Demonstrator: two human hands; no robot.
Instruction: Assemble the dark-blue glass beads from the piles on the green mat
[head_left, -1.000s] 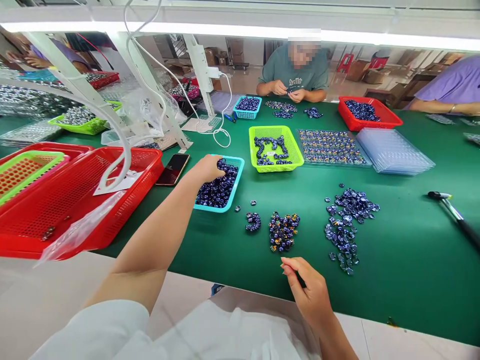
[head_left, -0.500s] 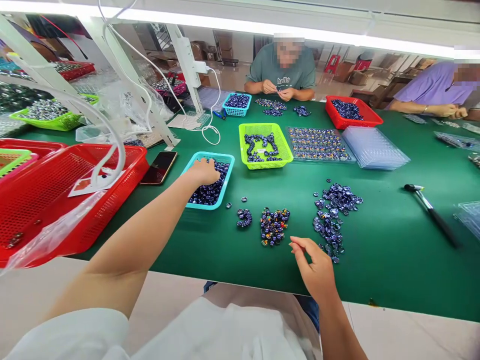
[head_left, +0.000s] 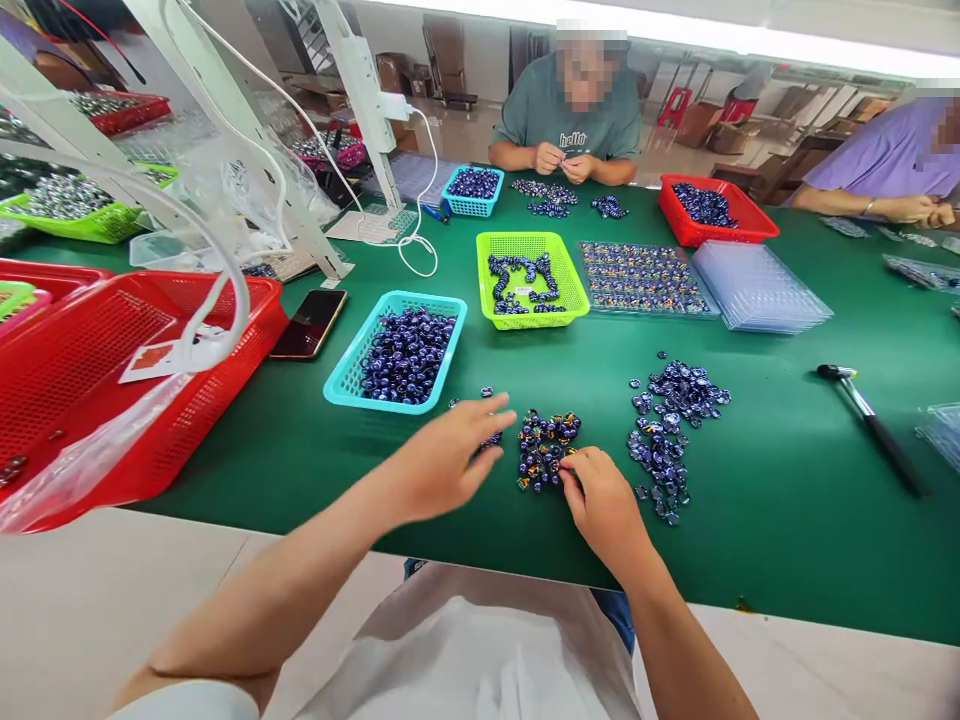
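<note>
My left hand (head_left: 442, 460) hovers low over the green table (head_left: 787, 500), fingers stretched out toward a small cluster of dark blue beads (head_left: 491, 438), and I see nothing held in it. My right hand (head_left: 600, 500) rests at the near edge of a pile of blue and multicoloured beads (head_left: 546, 448), its fingertips pinched together on a bead there. A teal basket (head_left: 346, 378) full of dark blue beads stands just beyond my left hand.
A heap of shiny blue pieces (head_left: 671, 425) lies right of the pile. Farther back stand a green basket (head_left: 571, 292), a filled tray (head_left: 637, 275) and stacked clear trays (head_left: 757, 290). A phone (head_left: 309, 325), red baskets (head_left: 180, 420), a hammer-like tool (head_left: 870, 415). Two people work opposite.
My left hand has left the teal basket and come back toward me to the small bead cluster. My right hand has moved forward to the multicoloured pile and pinched at it.
</note>
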